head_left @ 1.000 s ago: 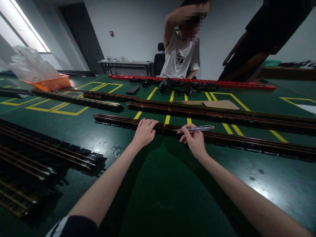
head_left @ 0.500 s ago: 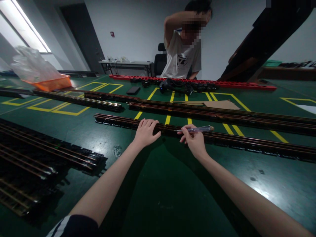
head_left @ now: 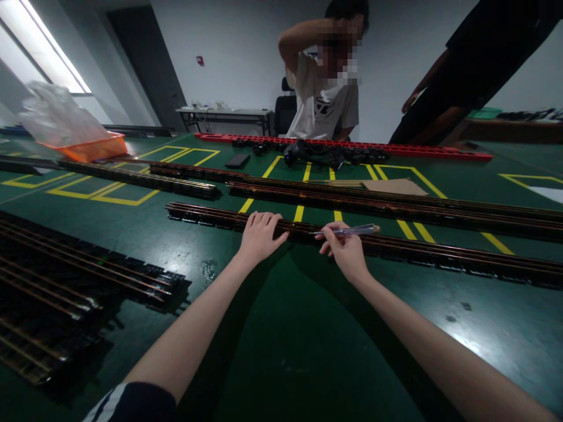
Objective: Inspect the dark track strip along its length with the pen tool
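A long dark strip with copper-coloured rails runs across the table in front of me. My left hand lies over it, palm down, fingers stretched across its top and thumb held apart. To the right, my right hand is closed round a slim screwdriver with a clear, purplish handle. The handle's end points right, and the thin shaft points left, low over the strip. Whether its tip touches the strip I cannot tell.
More railed strips are stacked at the left, and others lie beyond mine. An orange basket holds plastic bags. Cardboard, a black flat object and a red slotted bar lie farther back. Two people are behind.
My hands and the screwdriver stay almost in place; my left thumb shifts slightly right. The person in white leans a little left, and the person in dark clothes moves an arm.
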`<move>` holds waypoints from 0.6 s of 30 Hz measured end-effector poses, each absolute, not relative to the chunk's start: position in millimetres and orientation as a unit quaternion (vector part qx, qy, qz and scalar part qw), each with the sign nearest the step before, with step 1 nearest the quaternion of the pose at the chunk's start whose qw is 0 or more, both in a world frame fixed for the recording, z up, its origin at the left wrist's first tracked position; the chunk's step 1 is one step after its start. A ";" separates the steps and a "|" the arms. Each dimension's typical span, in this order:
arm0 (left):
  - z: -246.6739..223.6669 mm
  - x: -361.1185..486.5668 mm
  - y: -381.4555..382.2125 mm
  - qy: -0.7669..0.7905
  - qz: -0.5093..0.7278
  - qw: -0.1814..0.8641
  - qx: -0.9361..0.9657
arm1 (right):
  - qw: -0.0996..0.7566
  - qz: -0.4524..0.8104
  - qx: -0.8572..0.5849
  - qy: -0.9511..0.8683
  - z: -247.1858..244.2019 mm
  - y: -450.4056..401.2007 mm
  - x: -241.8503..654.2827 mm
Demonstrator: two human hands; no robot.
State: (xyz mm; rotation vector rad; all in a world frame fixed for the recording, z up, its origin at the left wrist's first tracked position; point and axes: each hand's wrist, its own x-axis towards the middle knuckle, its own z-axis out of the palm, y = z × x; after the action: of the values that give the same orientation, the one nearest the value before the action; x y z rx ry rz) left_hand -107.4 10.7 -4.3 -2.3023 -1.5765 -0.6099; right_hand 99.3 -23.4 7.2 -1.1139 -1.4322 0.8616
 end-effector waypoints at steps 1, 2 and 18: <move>-4.0 -107.1 10.2 -0.547 -0.210 0.141 -0.798 | 0.536 0.362 -0.469 -0.601 7.5 -23.6 99.1; -3.9 -106.9 9.9 -0.547 -0.209 0.138 -0.799 | 0.536 0.362 -0.470 -0.601 7.7 -23.7 99.0; -4.2 -107.2 9.2 -0.557 -0.221 0.121 -0.791 | 0.535 0.355 -0.475 -0.602 9.0 -24.4 97.3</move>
State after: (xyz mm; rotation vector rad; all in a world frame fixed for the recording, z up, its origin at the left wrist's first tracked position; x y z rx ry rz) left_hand -107.2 9.2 -4.2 -2.3101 -1.6271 -0.6468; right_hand 97.3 -24.4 9.0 -1.1313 -1.4328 0.8448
